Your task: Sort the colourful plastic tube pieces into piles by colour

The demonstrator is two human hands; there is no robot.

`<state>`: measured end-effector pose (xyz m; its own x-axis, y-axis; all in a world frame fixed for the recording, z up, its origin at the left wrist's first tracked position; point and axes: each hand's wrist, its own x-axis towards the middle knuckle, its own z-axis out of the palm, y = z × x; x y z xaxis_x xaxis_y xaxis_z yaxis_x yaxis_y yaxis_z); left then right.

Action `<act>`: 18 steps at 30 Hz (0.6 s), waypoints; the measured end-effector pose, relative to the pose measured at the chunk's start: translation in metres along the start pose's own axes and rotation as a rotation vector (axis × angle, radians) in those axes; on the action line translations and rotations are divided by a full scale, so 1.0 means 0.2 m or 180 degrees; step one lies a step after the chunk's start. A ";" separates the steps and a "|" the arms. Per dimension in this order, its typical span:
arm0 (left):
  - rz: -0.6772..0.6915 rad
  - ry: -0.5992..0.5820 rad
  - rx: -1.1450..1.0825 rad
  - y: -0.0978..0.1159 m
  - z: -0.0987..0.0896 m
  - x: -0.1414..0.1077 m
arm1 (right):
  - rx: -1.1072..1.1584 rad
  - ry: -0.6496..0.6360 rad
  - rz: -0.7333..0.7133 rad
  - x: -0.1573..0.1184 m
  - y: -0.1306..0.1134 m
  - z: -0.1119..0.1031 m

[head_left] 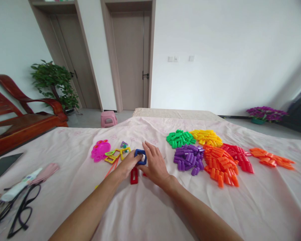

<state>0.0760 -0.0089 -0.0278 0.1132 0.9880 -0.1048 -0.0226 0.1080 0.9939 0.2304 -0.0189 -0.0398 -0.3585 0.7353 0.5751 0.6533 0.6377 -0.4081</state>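
Observation:
A blue square frame-shaped building tile (135, 153) stands raised between my two hands at the middle of the bed-like surface. My left hand (127, 165) grips it from the left, its thumb reaching across the opening. From the other side my right hand (157, 164) holds its edge, the thumb low and the outer fingers stretched forward. Just below lies a red rectangular frame tile (134, 176). Another red piece is mostly hidden under my right hand. Beyond my left hand are yellow frame tiles (112, 158), a small purple triangle (124, 144) and a magenta paw-shaped tray (100, 150).
Piles of green (180, 138), yellow (207, 137), purple (189, 158), orange (220, 164) and red pieces (237, 154) lie to the right. More orange pieces (272, 158) are farther right. Black glasses (25, 209), a white tube-like object (21, 185) and a dark phone (5, 166) lie left.

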 end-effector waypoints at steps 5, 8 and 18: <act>0.0001 -0.0041 0.0405 -0.02 -0.01 0.01 | 0.0114 -0.0625 0.0147 0.01 0.00 -0.02; -0.0032 -0.0061 0.0515 -0.01 -0.02 0.01 | 0.0148 -0.0792 0.0146 0.01 0.00 -0.02; -0.0043 -0.0313 0.0167 0.00 0.00 -0.02 | -0.0253 -0.0836 0.0108 0.03 -0.03 0.01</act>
<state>0.0763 -0.0121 -0.0282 0.2102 0.9707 -0.1167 0.0312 0.1127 0.9931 0.2239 -0.0169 -0.0348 -0.4893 0.7969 0.3543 0.7145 0.5992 -0.3611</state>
